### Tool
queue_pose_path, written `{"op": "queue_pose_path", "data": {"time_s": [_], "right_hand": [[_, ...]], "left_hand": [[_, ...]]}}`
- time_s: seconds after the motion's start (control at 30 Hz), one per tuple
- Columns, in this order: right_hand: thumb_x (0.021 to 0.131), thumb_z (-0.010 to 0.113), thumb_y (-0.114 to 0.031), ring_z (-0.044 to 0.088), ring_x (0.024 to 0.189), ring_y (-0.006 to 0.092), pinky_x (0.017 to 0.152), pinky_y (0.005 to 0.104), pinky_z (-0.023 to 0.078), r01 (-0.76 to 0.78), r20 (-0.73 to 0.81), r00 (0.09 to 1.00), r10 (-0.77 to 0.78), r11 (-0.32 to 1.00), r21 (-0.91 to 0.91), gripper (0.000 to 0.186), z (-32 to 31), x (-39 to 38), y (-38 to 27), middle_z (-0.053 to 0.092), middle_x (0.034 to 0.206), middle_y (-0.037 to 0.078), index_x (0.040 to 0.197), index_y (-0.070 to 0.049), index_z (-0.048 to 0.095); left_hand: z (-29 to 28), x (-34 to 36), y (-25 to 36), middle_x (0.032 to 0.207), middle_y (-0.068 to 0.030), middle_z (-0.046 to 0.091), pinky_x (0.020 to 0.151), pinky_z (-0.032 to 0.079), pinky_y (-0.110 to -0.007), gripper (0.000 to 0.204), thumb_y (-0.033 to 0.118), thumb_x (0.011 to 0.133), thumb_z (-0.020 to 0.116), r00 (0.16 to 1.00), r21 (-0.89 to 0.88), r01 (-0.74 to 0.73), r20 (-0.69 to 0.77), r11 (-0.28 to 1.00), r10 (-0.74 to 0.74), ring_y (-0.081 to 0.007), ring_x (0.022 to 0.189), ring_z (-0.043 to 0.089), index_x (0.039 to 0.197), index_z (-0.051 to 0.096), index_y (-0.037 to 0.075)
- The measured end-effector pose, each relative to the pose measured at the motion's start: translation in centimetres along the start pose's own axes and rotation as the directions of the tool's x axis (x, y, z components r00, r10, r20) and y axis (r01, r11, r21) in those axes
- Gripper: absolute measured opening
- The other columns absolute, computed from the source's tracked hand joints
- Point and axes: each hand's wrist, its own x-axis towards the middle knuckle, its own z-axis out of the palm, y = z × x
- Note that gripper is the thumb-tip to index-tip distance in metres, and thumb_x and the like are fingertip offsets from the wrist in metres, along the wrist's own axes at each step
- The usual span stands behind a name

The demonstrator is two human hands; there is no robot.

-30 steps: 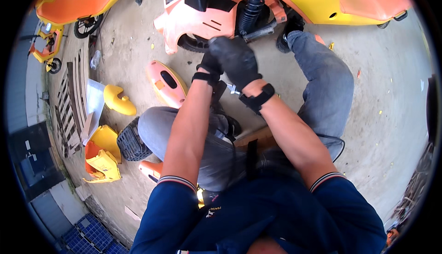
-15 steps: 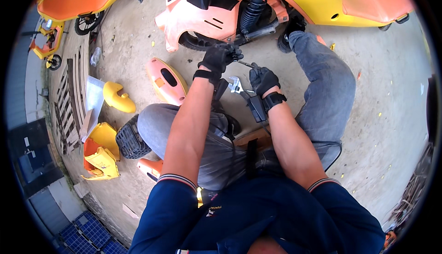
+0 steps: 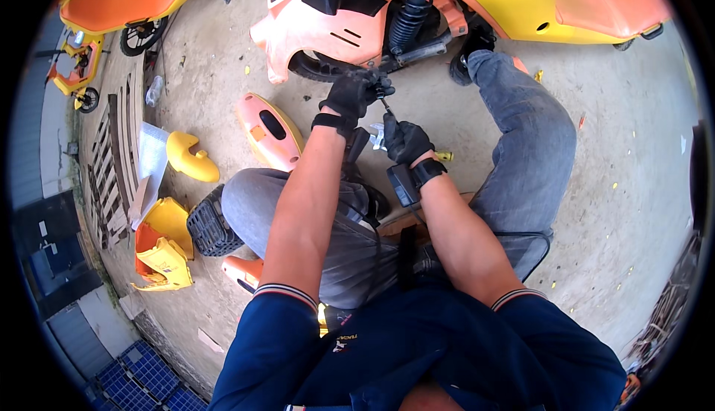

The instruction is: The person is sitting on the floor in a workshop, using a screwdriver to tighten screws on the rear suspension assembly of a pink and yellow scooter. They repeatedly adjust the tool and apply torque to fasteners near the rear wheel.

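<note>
My left hand (image 3: 350,94), in a black glove, is closed just below the scooter's pink front panel (image 3: 339,31). A small dark piece seems to be at its fingertips, too small to name. My right hand (image 3: 409,143), also gloved, grips a thin dark rod-shaped tool (image 3: 385,106). The tool's tip points up and left and meets the left hand's fingertips. An adjustable wrench (image 3: 377,137) lies on the ground beside my right hand, which hides part of it.
Ahead stands the yellow and pink scooter with its black shock absorber (image 3: 410,20). Left lie a pink oval panel (image 3: 269,132), a yellow curved part (image 3: 192,156), a black crate (image 3: 214,222) and a wooden pallet (image 3: 112,165). A small yellow object (image 3: 445,155) is right of my right hand.
My right hand has moved left and a little nearer to me, so the rod now slants more steeply. It covers more of the wrench and uncovers the small yellow object. My left hand stays put.
</note>
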Motion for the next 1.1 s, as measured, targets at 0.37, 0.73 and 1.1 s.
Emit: {"op": "queue_pose_path", "data": {"time_s": [0.37, 0.73, 1.1], "right_hand": [[0.091, 0.051, -0.025, 0.063, 0.073, 0.0334, 0.064, 0.0372, 0.051, 0.270, -0.033, 0.959, -0.282, 0.942, -0.201, 0.026, 1.1, 2.7, 3.8, 0.064, 0.082, 0.022, 0.089, -0.001, 0.060], [0.079, 0.054, -0.010, 0.059, 0.084, 0.0336, 0.071, 0.0400, 0.048, 0.700, -0.079, 0.669, -0.739, 0.662, -0.270, 0.015, -3.7, 0.8, -15.6, 0.063, 0.090, 0.015, 0.092, -0.006, 0.061], [0.091, 0.046, -0.019, 0.060, 0.083, 0.0164, 0.064, 0.0325, 0.051, -0.130, 0.030, 0.832, 0.554, 0.142, 0.981, 0.015, -5.9, 3.8, -0.1, 0.066, 0.098, 0.009, 0.098, -0.010, 0.055]], "left_hand": [[0.0, 0.5, -0.6, 0.092, -0.0108, 0.065, 0.080, 0.054, -0.034, 0.017, -0.007, 0.084, 0.053, 0.983, -0.421, 0.142, -0.045, 0.896, -0.177, -0.0214, 0.086, 0.065, 0.099, 0.059, -0.004], [-2.7, 1.8, -5.7, 0.097, -0.0110, 0.064, 0.080, 0.048, -0.029, 0.020, 0.012, 0.085, 0.055, 0.959, 0.818, -0.103, -0.069, 0.566, 0.274, -0.0173, 0.093, 0.060, 0.103, 0.061, 0.005], [0.6, 0.0, 1.8, 0.091, -0.0080, 0.065, 0.077, 0.053, -0.032, 0.022, -0.001, 0.079, 0.062, 0.985, 0.396, -0.173, 0.075, 0.902, 0.156, -0.0190, 0.090, 0.064, 0.102, 0.062, -0.001]]}}
